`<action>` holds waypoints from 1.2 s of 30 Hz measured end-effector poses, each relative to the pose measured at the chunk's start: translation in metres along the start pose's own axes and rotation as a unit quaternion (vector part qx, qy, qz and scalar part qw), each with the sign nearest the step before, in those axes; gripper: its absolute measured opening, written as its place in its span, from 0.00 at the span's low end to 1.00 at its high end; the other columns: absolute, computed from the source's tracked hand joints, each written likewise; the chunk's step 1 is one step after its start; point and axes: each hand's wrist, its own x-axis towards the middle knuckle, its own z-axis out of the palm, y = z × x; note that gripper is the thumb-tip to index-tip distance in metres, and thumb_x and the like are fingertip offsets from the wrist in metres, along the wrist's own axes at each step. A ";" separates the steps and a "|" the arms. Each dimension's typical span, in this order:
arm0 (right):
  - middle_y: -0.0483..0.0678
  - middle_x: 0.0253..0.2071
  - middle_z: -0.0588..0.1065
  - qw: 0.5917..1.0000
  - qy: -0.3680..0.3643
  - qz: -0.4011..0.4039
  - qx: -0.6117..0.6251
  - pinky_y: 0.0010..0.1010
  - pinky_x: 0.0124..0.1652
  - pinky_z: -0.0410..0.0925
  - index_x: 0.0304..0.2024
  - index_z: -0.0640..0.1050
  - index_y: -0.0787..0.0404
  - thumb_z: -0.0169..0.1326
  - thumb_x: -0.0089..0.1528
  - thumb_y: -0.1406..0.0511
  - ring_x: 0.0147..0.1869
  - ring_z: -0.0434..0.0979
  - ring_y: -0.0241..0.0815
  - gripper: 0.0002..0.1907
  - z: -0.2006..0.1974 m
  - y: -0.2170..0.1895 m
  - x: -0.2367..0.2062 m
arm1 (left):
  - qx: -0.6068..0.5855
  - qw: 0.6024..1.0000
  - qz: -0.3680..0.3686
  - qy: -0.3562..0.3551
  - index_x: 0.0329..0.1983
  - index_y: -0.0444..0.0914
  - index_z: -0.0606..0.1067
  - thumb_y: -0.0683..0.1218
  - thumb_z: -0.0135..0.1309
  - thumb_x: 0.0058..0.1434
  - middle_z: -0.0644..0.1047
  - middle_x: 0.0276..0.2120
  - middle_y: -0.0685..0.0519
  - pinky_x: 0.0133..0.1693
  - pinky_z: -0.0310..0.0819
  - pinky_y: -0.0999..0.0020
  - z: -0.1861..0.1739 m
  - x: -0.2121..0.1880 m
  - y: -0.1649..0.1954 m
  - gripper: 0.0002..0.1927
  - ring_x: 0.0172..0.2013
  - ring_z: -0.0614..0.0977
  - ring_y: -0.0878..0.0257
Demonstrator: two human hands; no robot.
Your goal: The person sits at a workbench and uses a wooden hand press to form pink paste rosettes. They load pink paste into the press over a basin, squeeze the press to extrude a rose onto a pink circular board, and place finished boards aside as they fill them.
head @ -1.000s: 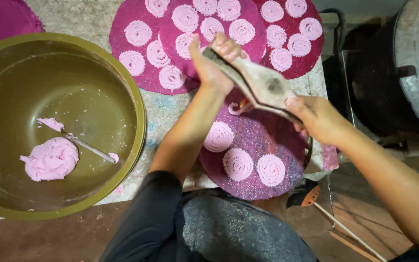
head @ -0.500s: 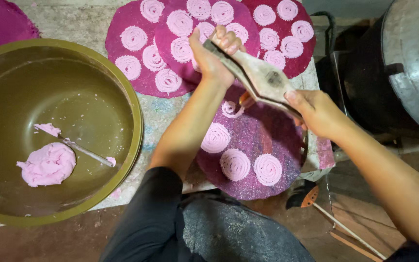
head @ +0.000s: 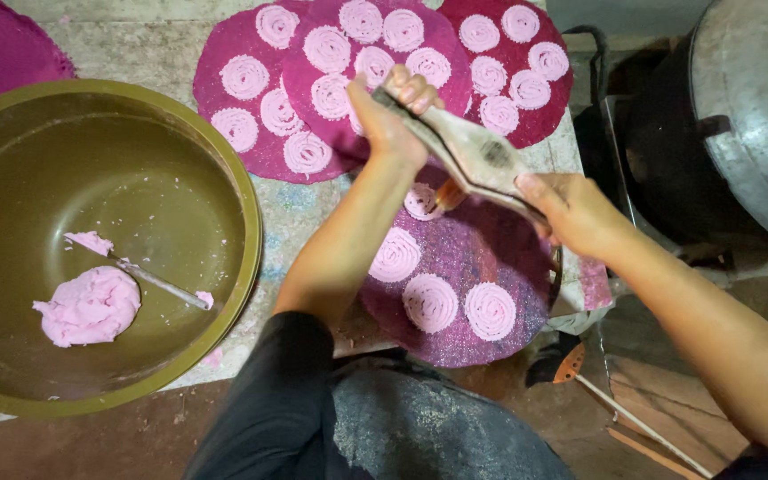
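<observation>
My left hand grips the far handle of a wooden dough press; my right hand grips its near handle. The press hangs over a round purple mat in front of me. On that mat lie several pink noodle coils, and a new coil sits right under the press nozzle. Both hands are closed around the press handles.
A large olive-green bowl at left holds a lump of pink dough and a metal spoon. More purple mats covered with coils lie at the far side. A big dark metal pot stands at right.
The press has stayed over the near mat with both hands on it, and the coil under the nozzle has grown. The view has shifted slightly.
</observation>
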 end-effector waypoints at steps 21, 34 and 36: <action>0.50 0.21 0.73 0.985 0.112 -0.115 -0.057 0.36 0.32 0.67 0.38 0.81 0.67 0.44 0.70 0.46 0.26 0.74 0.40 0.31 0.001 0.012 0.002 | 0.011 0.999 0.026 -0.021 0.19 0.45 0.60 0.66 0.29 0.65 0.59 0.13 0.61 0.24 0.56 0.65 0.022 0.013 -0.019 0.27 0.15 0.59 0.66; 0.43 0.17 0.68 0.993 0.065 -0.070 0.076 0.27 0.22 0.60 0.27 0.75 0.61 0.44 0.69 0.48 0.20 0.66 0.32 0.27 -0.008 0.039 -0.016 | 0.550 0.803 -0.207 -0.101 0.69 0.38 0.70 0.56 0.38 0.67 0.79 0.42 0.48 0.46 0.69 0.55 -0.041 -0.027 0.003 0.31 0.39 0.75 0.58; 0.43 0.17 0.68 0.991 0.045 -0.064 0.108 0.27 0.22 0.59 0.27 0.73 0.61 0.44 0.70 0.48 0.19 0.65 0.33 0.27 -0.008 0.046 -0.019 | 0.491 0.830 -0.210 -0.164 0.71 0.40 0.66 0.54 0.46 0.64 0.78 0.48 0.52 0.54 0.68 0.58 -0.049 -0.045 0.002 0.32 0.49 0.76 0.62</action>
